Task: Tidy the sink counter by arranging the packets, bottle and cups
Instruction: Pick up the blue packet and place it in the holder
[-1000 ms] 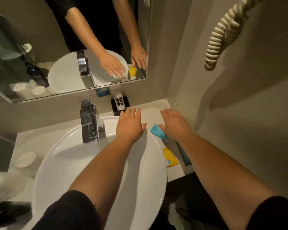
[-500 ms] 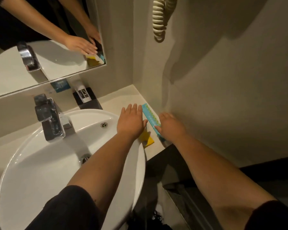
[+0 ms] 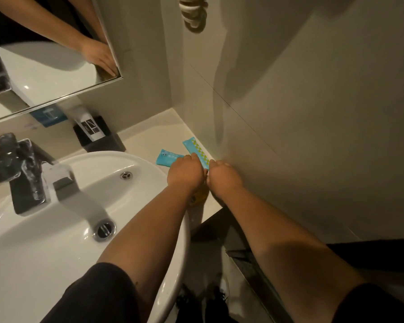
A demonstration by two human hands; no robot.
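White basin (image 3: pixel 56 252), chrome faucet (image 3: pixel 28 173), wall mirror (image 3: pixel 44 54), black holder (image 3: pixel 103 141) behind basin, coiled cord (image 3: pixel 194 12).

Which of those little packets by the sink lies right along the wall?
The long blue packet with the green-and-white patterned strip runs along the wall. The plain blue packet lies nearer the basin, and the yellow packet is mostly hidden under the hands.

You have a long teal packet with a dotted edge (image 3: pixel 197 150) lying flat along the wall, its near end under your fingers (image 3: pixel 194 157). A shorter teal packet (image 3: pixel 168 157) lies flat just left of them. A yellow packet (image 3: pixel 200 196) shows below your hands, mostly hidden.
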